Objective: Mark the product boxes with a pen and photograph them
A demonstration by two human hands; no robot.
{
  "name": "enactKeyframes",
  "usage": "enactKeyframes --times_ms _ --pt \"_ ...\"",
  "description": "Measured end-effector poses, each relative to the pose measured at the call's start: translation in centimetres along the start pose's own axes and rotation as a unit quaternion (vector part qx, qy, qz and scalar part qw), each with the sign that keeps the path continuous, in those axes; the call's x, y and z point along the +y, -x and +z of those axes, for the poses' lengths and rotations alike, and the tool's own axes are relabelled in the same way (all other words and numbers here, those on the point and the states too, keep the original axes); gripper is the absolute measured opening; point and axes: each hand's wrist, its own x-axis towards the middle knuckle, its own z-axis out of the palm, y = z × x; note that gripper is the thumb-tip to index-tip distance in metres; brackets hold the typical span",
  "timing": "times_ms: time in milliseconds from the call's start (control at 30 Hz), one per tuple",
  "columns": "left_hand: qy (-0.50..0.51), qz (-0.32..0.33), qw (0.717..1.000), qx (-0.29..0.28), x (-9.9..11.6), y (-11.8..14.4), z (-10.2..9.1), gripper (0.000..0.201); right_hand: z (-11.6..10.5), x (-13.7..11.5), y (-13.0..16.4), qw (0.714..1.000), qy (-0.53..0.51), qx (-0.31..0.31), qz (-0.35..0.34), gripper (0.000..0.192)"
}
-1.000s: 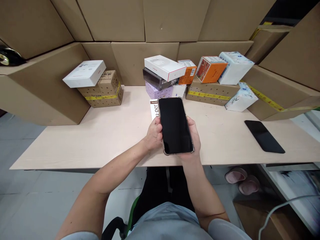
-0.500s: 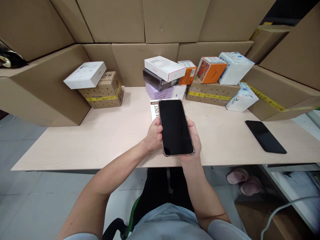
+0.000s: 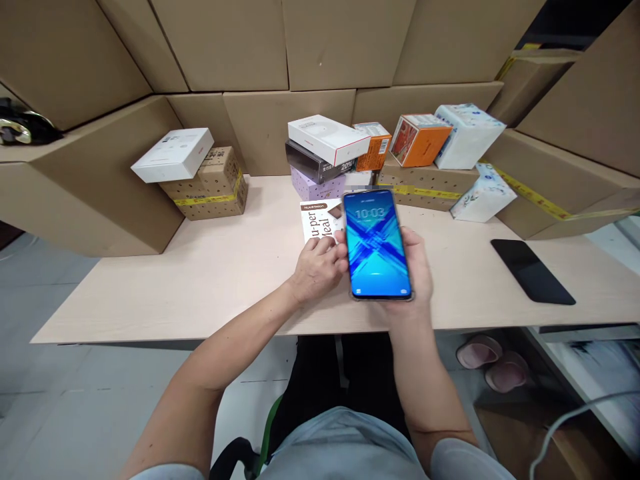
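Hiding right hand point(image 3: 420, 267) (partly), lit phone point(image 3: 379, 247)

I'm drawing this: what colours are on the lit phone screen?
Mostly blue and turquoise, in crossing stripes; head view shows the phone screen best.

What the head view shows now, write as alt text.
A person's right hand holds a phone, its lit blue screen reading 10:03, with the left hand at its left edge. Stacked boxes stand toward the back of a pale table; a flat black object lies at right.

Phone point(image 3: 377, 230) in R hand point(image 3: 420, 267), scrn point(image 3: 379, 263) lit blue, reads 10:03.
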Motion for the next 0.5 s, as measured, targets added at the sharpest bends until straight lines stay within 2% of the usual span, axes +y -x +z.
enactKeyframes --times_ms 100,167,200,267,333,367,433,500 --pt "-0.008 0.017 0.999 0.028 0.0 -0.2 -0.7 0.027 -3.8 -2.4 -0.3 0.989 0.107 0.063 -0.079 0.06" --pt "-0.018 0.021 0.999 0.047 0.2 -0.3 -0.8 0.029 -7.0 -3.9 -0.9 0.949 0.233 0.163 -0.136 0.055" --pt "-0.023 0.022 0.998 0.053 0.2 -0.3 -0.8 0.028 -8.7 -4.5 -1.2 0.91 0.32 0.211 -0.155 0.052" --pt "-0.033 0.021 0.998 0.054 0.4 -0.4 -0.8 0.028 -11.7 -5.4 -1.9 0.791 0.518 0.284 -0.16 0.051" --pt "-0.035 0.019 0.998 0.053 0.4 -0.4 -0.9 0.027 -14.1 -5.9 -2.4 0.678 0.661 0.295 -0.128 0.056" --pt "-0.034 0.017 0.998 0.052 0.5 -0.4 -0.9 0.028 -15.0 -5.9 -2.6 0.632 0.711 0.289 -0.111 0.058" --pt "-0.032 0.016 0.998 0.055 0.5 -0.5 -1.0 0.028 -16.3 -5.8 -2.9 0.562 0.777 0.271 -0.077 0.059" --pt "-0.033 0.013 0.998 0.054 0.6 -0.5 -1.2 0.028 -17.4 -5.5 -3.1 0.518 0.815 0.253 -0.051 0.056"
